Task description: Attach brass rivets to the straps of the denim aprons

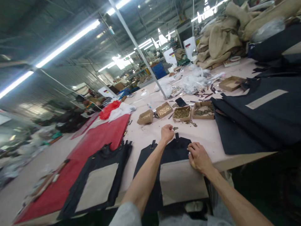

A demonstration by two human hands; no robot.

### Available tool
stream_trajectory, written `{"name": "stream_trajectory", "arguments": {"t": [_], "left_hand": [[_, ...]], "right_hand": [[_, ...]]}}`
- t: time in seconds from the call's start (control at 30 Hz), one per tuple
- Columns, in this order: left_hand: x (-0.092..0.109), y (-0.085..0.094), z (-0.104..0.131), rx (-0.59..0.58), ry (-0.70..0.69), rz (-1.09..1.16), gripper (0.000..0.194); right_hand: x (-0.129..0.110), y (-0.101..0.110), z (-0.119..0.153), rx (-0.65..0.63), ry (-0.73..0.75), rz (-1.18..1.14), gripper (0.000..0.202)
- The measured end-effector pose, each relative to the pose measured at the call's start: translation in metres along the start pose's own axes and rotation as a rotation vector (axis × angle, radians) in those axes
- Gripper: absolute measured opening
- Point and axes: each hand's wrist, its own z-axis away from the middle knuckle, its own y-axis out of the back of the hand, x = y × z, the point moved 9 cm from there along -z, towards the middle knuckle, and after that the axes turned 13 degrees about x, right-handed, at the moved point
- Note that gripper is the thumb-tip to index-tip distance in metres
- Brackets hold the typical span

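Observation:
A dark fabric piece [177,147] with a beige panel [182,182] lies at the table's front edge. Beyond its top edge my left hand [167,133] is closed, fingers curled, beside a small pile of metal bits [175,128]; what it holds, if anything, is too small to name. My right hand [198,157] rests at the right edge of the dark fabric, its fingers bent together around something small that I cannot make out. Past the hands stand cardboard boxes of small metal parts, one [182,113] brass-coloured, another [203,110] to its right.
More dark fabric with a beige panel [98,185] lies at left, over red material [94,147]. A dark fabric stack [263,116] covers the right side. A slanted metal pole [141,53] rises behind the boxes, near clear plastic bags [195,80]. One person sits far left.

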Motion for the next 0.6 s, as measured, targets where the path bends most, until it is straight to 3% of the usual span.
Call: {"name": "stream_trajectory", "arguments": {"t": [0.1,0.27,0.43,0.6], "left_hand": [[-0.003,-0.004,-0.002,-0.045,-0.008,-0.004,0.018],[-0.025,-0.017,-0.003,-0.146,0.085,-0.116,0.025],[-0.023,-0.037,0.011,-0.241,-0.061,-0.051,0.027],[-0.017,-0.047,0.022,-0.235,-0.147,-0.084,0.03]], "right_hand": [[0.001,-0.003,0.004,0.007,0.005,0.017,0.036],[-0.001,-0.005,0.007,0.015,0.024,0.006,0.035],[-0.001,-0.008,0.008,0.012,0.035,0.014,0.037],[-0.001,-0.008,0.009,0.004,0.033,0.026,0.037]]}}
